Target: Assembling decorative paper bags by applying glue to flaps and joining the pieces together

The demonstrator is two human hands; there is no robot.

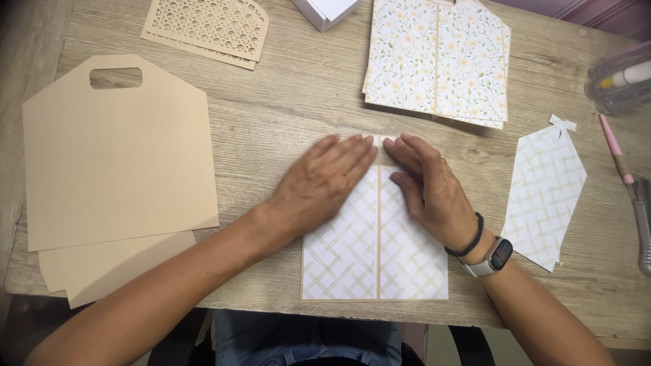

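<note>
A tan card covered with two panels of white and green lattice-patterned paper (373,261) lies on the wooden table (298,102) in front of me. My left hand (325,179) lies flat on the upper left panel, fingers together and pointing up-right. My right hand (430,183) presses flat on the upper right panel, with a smartwatch and a black band on its wrist. The fingertips of both hands nearly meet at the top of the card. The top edge of the card is hidden under the hands.
Large tan die-cut card pieces (115,163) with a handle slot lie at left. A tan lacy cut-out (207,27) lies at top left, floral paper sheets (437,61) at top centre. A lattice-patterned cut shape (546,193) lies at right, beside a pink pen and craft knife (630,190).
</note>
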